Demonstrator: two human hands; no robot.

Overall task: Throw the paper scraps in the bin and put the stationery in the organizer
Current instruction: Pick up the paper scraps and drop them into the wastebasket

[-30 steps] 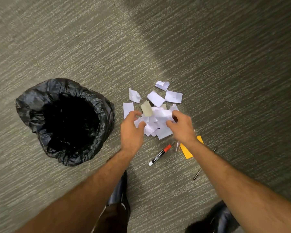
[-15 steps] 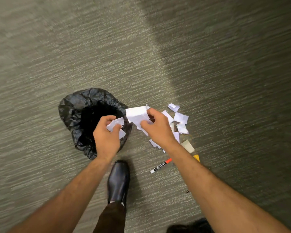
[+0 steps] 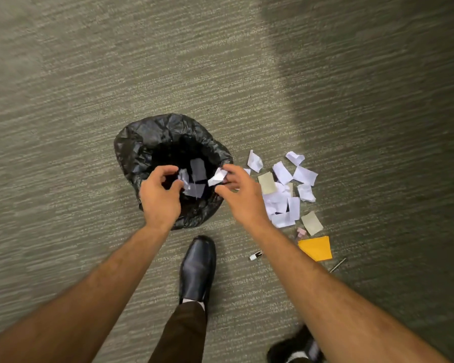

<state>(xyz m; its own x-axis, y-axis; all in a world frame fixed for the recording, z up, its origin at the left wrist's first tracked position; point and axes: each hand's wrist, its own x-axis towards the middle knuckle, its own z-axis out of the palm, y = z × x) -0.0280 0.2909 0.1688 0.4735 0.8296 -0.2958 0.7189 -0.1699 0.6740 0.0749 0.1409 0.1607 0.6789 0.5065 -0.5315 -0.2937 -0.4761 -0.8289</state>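
Note:
A bin lined with a black bag (image 3: pixel 152 142) stands on the carpet in front of me. Both hands hover over its mouth. My left hand (image 3: pixel 160 197) has its fingers apart, and white scraps (image 3: pixel 195 179) fall inside the bin below it. My right hand (image 3: pixel 237 197) pinches a crumpled white scrap (image 3: pixel 217 177) at its fingertips over the rim. A pile of white and beige paper scraps (image 3: pixel 281 203) lies on the floor right of the bin. A marker (image 3: pixel 256 255), mostly hidden by my right forearm, and a thin pen (image 3: pixel 337 265) lie near it. No organizer is in view.
A yellow paper square (image 3: pixel 316 247) and a small pink item (image 3: pixel 301 231) lie just below the pile. My black shoe (image 3: pixel 198 268) stands close under the bin, the other shoe (image 3: pixel 294 347) at the lower right. Grey-green carpet (image 3: pixel 89 74) surrounds everything.
Both hands lifted scraps off the pile and carried them left over the bin. The left hand has opened and its scraps are dropping in.

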